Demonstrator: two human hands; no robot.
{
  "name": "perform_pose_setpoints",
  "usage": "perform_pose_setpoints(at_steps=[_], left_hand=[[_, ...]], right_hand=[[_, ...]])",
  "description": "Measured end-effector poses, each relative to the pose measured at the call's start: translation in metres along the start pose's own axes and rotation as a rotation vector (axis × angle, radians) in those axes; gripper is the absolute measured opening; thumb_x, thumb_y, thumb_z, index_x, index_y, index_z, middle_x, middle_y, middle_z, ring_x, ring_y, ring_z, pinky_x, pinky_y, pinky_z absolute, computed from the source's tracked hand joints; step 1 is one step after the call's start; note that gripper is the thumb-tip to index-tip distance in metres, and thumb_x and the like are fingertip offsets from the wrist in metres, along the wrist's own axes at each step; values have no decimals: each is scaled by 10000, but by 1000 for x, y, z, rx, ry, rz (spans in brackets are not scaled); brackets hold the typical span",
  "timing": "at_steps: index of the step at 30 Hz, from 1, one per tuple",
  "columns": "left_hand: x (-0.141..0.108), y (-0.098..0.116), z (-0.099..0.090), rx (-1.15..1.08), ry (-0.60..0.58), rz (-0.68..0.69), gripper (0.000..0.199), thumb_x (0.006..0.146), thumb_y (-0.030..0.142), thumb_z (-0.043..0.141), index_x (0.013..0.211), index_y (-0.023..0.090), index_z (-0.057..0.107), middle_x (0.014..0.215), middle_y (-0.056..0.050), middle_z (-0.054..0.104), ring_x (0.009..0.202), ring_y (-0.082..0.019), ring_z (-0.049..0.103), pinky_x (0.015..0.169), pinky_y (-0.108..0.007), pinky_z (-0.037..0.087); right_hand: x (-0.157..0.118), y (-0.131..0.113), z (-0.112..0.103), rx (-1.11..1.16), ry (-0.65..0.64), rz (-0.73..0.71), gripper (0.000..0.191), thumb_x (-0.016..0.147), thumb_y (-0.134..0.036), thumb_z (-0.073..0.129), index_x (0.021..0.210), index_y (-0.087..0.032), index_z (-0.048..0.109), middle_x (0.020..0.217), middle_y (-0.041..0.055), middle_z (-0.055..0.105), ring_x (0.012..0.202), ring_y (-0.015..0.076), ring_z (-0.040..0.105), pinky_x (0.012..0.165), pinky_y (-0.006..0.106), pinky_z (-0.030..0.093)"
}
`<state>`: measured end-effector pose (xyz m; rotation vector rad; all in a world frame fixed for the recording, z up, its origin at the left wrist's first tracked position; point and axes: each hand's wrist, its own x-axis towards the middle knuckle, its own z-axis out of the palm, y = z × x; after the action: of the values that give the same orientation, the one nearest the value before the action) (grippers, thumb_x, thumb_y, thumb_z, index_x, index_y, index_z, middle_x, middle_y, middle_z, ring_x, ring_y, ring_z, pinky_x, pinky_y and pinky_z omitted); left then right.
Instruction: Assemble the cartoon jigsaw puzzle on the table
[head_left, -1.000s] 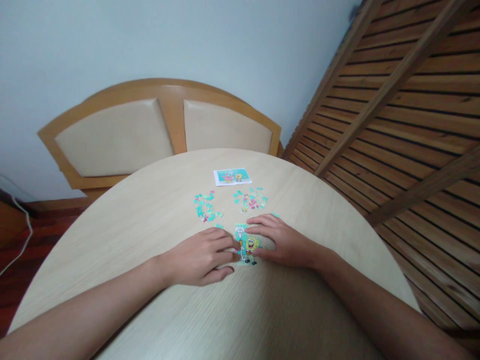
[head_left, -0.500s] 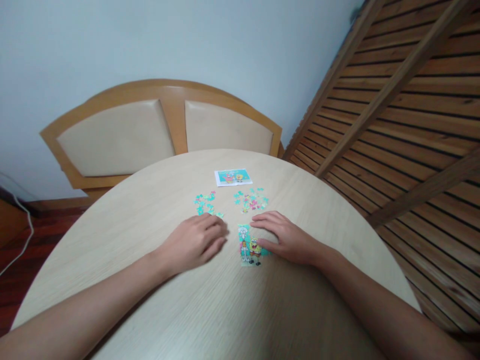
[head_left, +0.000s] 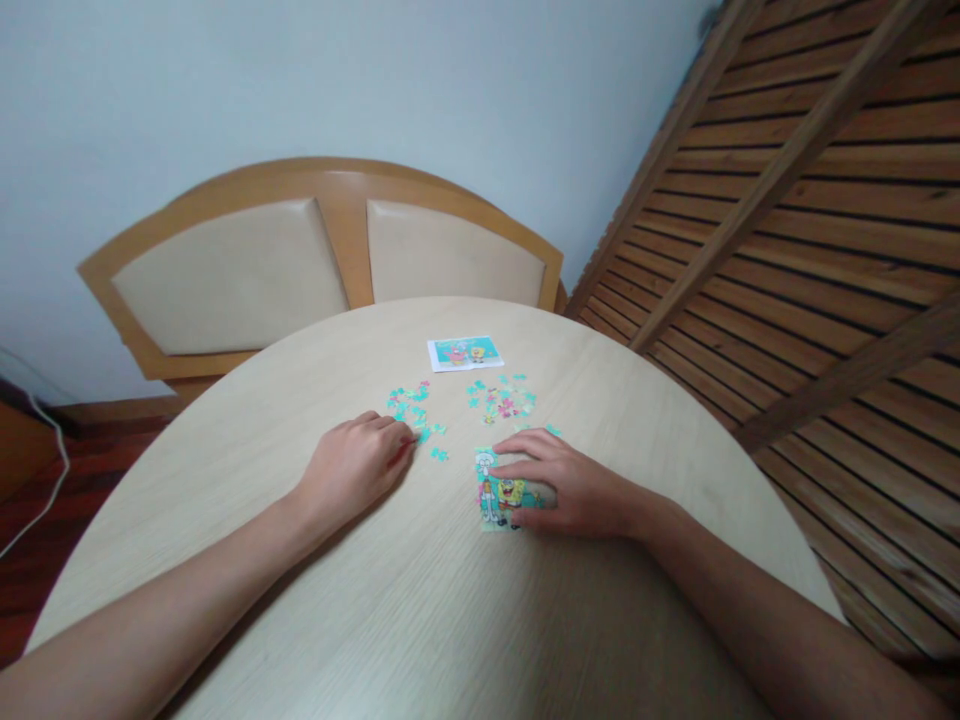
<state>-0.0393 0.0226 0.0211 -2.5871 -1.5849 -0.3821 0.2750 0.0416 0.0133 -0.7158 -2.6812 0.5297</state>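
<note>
A partly assembled jigsaw puzzle (head_left: pixel 487 490) lies flat on the table, with two cartoon figures on a teal background. Over its right part rests my right hand (head_left: pixel 577 488), fingers spread and touching it, hiding some of the picture. Left of the puzzle, my left hand (head_left: pixel 356 462) is closed, its fingertips pinching a teal puzzle piece (head_left: pixel 422 436) at the edge of the left pile. Loose puzzle pieces (head_left: pixel 409 402) are scattered just beyond that hand, and one teal piece (head_left: pixel 439 454) lies nearer the puzzle.
A second group of teal and pink pieces (head_left: pixel 504 402) lies beyond the puzzle. Behind it sits a folded picture sheet (head_left: pixel 466 353). The round wooden table (head_left: pixel 360 620) has a padded bench back (head_left: pixel 232 275) behind it and a slatted wooden panel (head_left: pixel 825 250) at the right.
My left hand has moved left, away from the puzzle, and its fingertips have closed at a teal piece. My right hand has shifted slightly nearer, its fingers reaching farther across the puzzle.
</note>
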Motion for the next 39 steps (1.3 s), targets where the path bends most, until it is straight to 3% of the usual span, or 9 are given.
perform_pose_setpoints(at_steps=[8,14,17,21,27,33,39], left_hand=[[-9,9,-7,-65,-36,28,217,962,248,497,914,202,704,846,-60,720,774,-224,670,639,-309,499],[-8,22,1,-319,-36,345,224,1016,203,459,976,207,679,899,-45,719,866,-195,669,801,-340,518],[-7,26,7,-389,-31,402,219,1019,163,460,1020,214,673,947,-38,732,915,-185,675,853,-344,514],[-7,29,9,-418,-26,368,211,1017,166,461,1047,219,664,976,-35,734,925,-188,679,849,-350,523],[-9,30,8,-390,-4,246,201,962,330,588,1119,215,636,1023,-67,715,972,-236,663,850,-395,542],[-7,31,14,-549,-47,165,106,956,240,592,1048,220,640,1017,-50,709,958,-212,651,858,-367,536],[-8,30,22,-625,-39,166,134,953,227,609,1085,219,634,1053,-54,688,1022,-223,613,932,-406,502]], right_hand=[[-1,1,0,9,6,-9,490,878,-494,720,1293,-237,681,1366,147,604,1274,299,523,1098,496,387],[-1,2,1,4,15,-17,504,862,-489,737,1294,-237,678,1352,149,612,1259,304,534,1084,499,399],[-1,2,1,-1,13,-15,503,864,-482,736,1299,-237,675,1350,146,613,1259,300,534,1083,491,400],[0,1,1,-5,11,-8,494,869,-485,729,1286,-225,682,1347,148,615,1259,298,532,1083,486,402],[0,0,1,0,8,-1,501,859,-488,736,1288,-236,682,1353,147,612,1255,304,535,1082,499,401],[0,1,2,-6,17,-8,504,864,-499,728,1290,-234,680,1348,147,616,1248,304,539,1078,492,403],[0,1,2,-18,10,-8,505,866,-489,730,1288,-216,679,1349,148,612,1257,297,532,1087,487,397]])
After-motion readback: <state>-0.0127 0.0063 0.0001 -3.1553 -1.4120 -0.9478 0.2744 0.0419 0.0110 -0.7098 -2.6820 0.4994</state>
